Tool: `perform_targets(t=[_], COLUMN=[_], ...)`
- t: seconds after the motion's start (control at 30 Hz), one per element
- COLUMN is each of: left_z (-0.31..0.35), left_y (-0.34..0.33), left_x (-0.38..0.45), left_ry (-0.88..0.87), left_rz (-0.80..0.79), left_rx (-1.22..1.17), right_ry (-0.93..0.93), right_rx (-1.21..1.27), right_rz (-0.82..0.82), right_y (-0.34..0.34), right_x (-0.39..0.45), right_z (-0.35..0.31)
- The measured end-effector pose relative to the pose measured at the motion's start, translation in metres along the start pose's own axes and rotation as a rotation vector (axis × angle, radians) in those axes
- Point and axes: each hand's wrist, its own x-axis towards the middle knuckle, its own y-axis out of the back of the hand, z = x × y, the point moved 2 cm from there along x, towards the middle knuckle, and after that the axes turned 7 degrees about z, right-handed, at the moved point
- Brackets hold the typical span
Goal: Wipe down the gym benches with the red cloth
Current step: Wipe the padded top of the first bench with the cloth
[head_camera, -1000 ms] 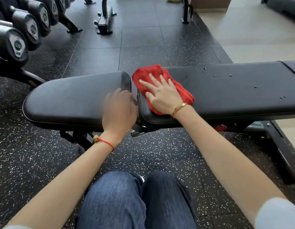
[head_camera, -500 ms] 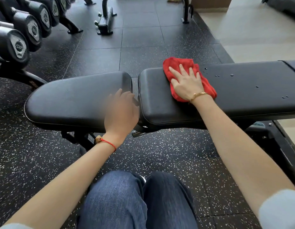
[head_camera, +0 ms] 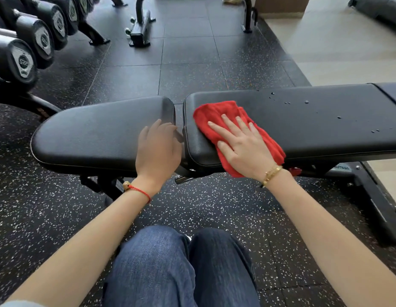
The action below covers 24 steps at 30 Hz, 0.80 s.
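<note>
Red cloth (head_camera: 217,115) lies on the long pad (head_camera: 314,120) of the gym bench, at the pad's left end, and hangs a little over its near edge. The right hand (head_camera: 243,147) presses flat on the cloth with fingers spread, so its grip is wide, not closed around the cloth. The left hand (head_camera: 158,151) rests on the right end of the short seat pad (head_camera: 93,131), beside the gap between the pads, fingers loosely curved and holding nothing. Small water drops (head_camera: 306,102) sit on the long pad, toward its far right part.
</note>
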Motion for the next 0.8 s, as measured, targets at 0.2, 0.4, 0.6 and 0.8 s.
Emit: perform_targets(t=[0.2,0.4,0.6,0.8], left_z=[0.003,0.024,0.066,0.086], left_y=[0.0,0.006,0.002,-0.017], left_x=[-0.002,0.0,0.017,0.021], left_ry=[-0.048,-0.056,-0.085,-0.08], left_rz=[-0.031,0.0,-0.033,-0.093], left_rx=[0.015,-0.117,-0.207,-0.244], right_ry=[-0.253,-0.272,-0.114,-0.144], right_rx=[-0.004,-0.016,0.008,-0.046], right_rz=[-0.07,-0.108,-0.09,-0.003], right_y=[0.002,-0.006,-0.001,0.011], right_x=[0.044,0.081,0.044,-0.011], right_z=[0.052,0.032,0.015,0.055])
